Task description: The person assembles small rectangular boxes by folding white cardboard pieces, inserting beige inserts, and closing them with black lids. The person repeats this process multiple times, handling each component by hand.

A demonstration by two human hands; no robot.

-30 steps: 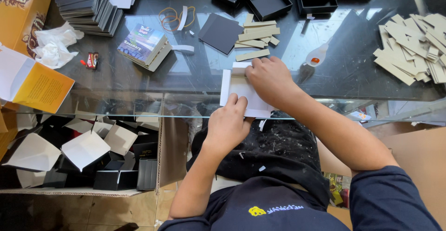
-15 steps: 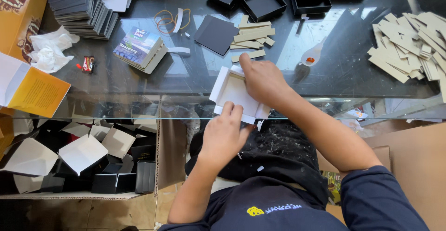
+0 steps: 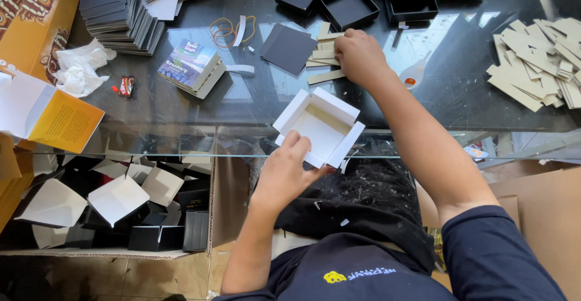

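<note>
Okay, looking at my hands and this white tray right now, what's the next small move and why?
Probably pick one beige card strip and bring it to the white tray: the right hand rests on the strips, the left hand holds the tray's near edge, and the tray looks empty.

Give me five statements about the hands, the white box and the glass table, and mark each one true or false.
1. The left hand holds the white box at its near edge. True.
2. The right hand grips the white box too. False: it rests on the small cardboard strips farther back.
3. The white box is open, with its inside facing up. True.
4. The black trays sit at the near edge of the glass table. False: they are at the far edge.
5. A bigger heap of cardboard strips lies at the table's right. True.
</note>
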